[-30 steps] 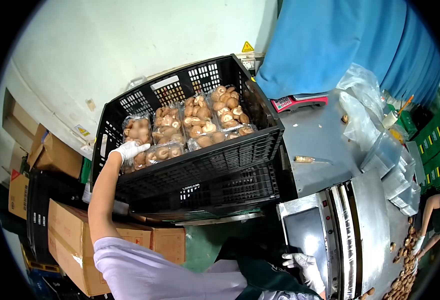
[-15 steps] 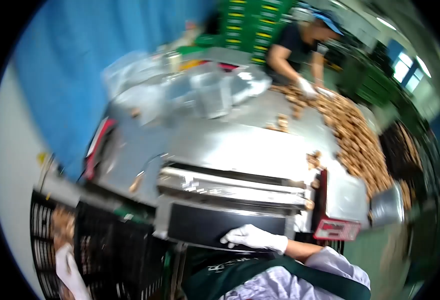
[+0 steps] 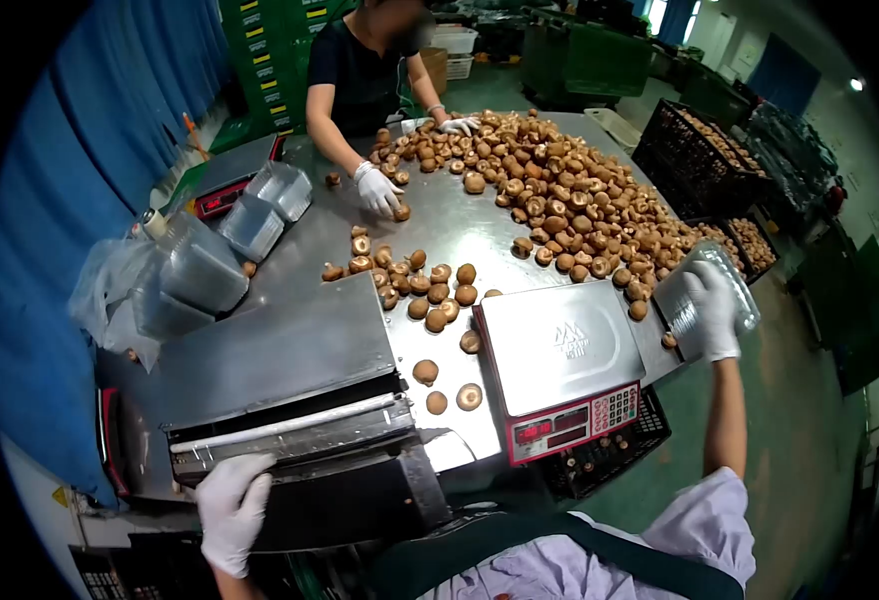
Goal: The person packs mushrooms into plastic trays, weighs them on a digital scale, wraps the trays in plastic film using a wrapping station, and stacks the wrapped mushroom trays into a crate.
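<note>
My right hand [image 3: 715, 315], in a white glove, is at the table's right edge with its fingers closed on a stack of clear plastic trays [image 3: 738, 285]. My left hand [image 3: 232, 512], also gloved, is by the front left of a metal wrapping machine [image 3: 275, 360]. Its thumb stands apart from the fingers, and nothing shows in it. Between my hands sits a red-framed digital scale [image 3: 560, 350] with a bare metal pan. Loose brown mushrooms [image 3: 440, 295] lie between the machine and the scale.
A large mushroom pile [image 3: 580, 190] covers the table's far right. Across the table a co-worker's gloved hand [image 3: 378, 190] touches a mushroom. More clear trays [image 3: 205, 265] and another scale [image 3: 225, 195] stand at the left. Black crates [image 3: 695, 150] of mushrooms stand beyond the right edge.
The view has swung right. My right hand has gone from the machine's black front to the clear trays at the right. My left hand has risen from beside the crates to the machine's front.
</note>
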`<state>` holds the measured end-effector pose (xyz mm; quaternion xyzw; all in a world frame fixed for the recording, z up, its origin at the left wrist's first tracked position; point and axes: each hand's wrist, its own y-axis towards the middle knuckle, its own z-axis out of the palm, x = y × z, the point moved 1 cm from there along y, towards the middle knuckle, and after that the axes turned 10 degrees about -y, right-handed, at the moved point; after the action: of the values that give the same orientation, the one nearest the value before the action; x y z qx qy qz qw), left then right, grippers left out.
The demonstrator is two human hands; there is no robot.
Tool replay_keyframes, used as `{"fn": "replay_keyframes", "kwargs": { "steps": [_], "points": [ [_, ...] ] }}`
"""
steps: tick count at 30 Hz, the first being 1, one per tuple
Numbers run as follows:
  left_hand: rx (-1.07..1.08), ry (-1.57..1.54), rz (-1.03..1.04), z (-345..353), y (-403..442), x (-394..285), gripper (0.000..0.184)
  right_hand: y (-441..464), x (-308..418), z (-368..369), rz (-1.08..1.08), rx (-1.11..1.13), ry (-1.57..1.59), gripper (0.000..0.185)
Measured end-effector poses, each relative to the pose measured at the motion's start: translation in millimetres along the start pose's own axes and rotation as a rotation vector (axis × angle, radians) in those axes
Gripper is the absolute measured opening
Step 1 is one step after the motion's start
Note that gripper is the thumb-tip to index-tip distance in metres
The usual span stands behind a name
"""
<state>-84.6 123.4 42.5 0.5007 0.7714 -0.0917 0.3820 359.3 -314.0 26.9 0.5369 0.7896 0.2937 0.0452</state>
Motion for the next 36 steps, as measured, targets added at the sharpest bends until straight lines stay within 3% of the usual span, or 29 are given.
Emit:
{"fn": "replay_keyframes", "kwargs": {
  "steps": [2,3,4,5,8,12,14,15,17,18,19,22,27,29,31,34,36],
  "points": [
    [0.064,-0.114,-0.02,48,14,-28,0.015,16,-114,11,-0.01,0.008,-0.32,0.03],
    [0.094,-0.181,-0.045,71,21,-41,0.015,16,-129,1,0.233,0.241,-0.459,0.036],
    [0.132,-0.277,-0.096,96,26,-53,0.015,16,-166,11,0.321,0.351,-0.604,0.031],
    [0.164,-0.377,-0.146,121,30,-64,0.015,11,-200,16,0.239,0.371,-0.621,0.027],
    [0.142,-0.443,-0.248,200,39,-79,0.015,10,-252,17,0.147,0.252,-0.302,0.022],
    [0.132,-0.254,-0.325,285,50,-57,0.028,20,-308,28,0.254,0.488,-0.035,0.019],
    [0.126,0.131,-0.339,313,54,-43,0.052,19,-309,33,0.153,0.361,-0.118,0.02],
    [0.113,0.136,-0.349,321,55,-36,0.052,15,-313,39,0.119,0.315,-0.064,0.022],
    [0.16,0.387,-0.431,334,58,-27,0.073,18,-310,32,0.246,0.428,0.102,0.02],
    [0.212,0.411,-0.489,338,61,-19,0.09,19,-302,24,0.23,0.43,0.108,0.02],
    [0.2,0.412,-0.498,340,64,-20,0.09,18,-287,14,0.264,0.5,0.197,0.019],
    [0.41,0.475,-0.715,346,76,-16,0.118,19,-285,16,0.29,0.559,0.248,0.016],
    [0.427,0.45,-0.727,349,85,-1,0.119,24,-294,17,0.229,0.556,0.225,0.014],
    [0.278,0.358,-0.597,350,82,11,0.115,25,-280,11,0.295,0.58,0.247,0.014],
    [0.217,0.34,-0.547,351,84,18,0.106,28,-269,7,0.319,0.602,0.246,0.014],
    [0.098,-0.02,-0.444,352,97,32,0.082,23,-288,16,0.291,0.584,0.237,0.015],
    [0.024,-0.056,-0.452,359,112,45,0.08,24,-289,17,0.324,0.576,0.295,0.015]
  ]
}}
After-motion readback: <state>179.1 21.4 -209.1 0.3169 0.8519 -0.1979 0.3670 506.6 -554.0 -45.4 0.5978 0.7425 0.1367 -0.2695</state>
